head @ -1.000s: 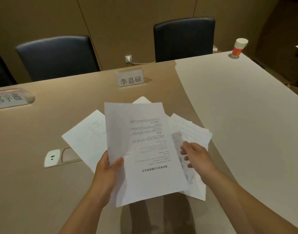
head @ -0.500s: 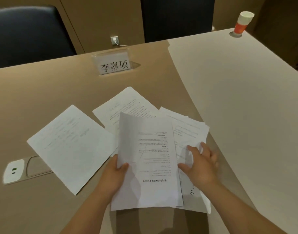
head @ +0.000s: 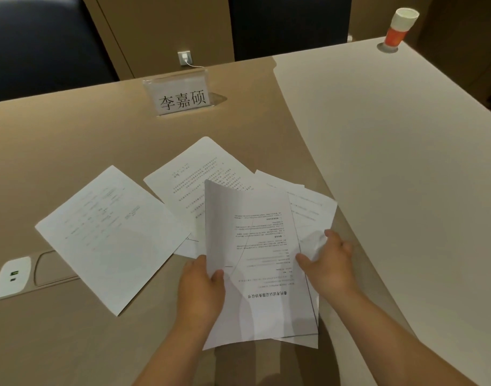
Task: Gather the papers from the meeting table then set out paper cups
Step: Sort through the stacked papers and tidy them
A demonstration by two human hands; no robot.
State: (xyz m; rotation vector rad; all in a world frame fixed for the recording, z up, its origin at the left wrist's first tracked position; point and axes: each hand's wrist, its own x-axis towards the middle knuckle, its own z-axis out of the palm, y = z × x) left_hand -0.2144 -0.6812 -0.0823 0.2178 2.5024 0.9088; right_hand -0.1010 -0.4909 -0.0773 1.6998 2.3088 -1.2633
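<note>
My left hand (head: 201, 288) grips a printed sheet (head: 255, 263) by its left edge and holds it curled above the brown table (head: 71, 140). My right hand (head: 332, 263) pinches the crumpled edge of the sheets lying under it on the right (head: 314, 207). Another printed sheet (head: 194, 176) lies flat behind the held one. A separate sheet (head: 107, 232) lies to the left, untouched. A stack of paper cups (head: 400, 26), white with an orange band, stands at the far right corner.
A clear name stand (head: 180, 96) with printed characters sits beyond the papers. A white socket flap (head: 14, 275) is set in the table at left. A pale table section (head: 405, 162) fills the right side. Two dark chairs (head: 41, 40) stand behind the table.
The view has dropped and closed in on the papers. The held sheet came lower over the pile, and my right hand moved from beside the pile to gripping the right-hand sheets.
</note>
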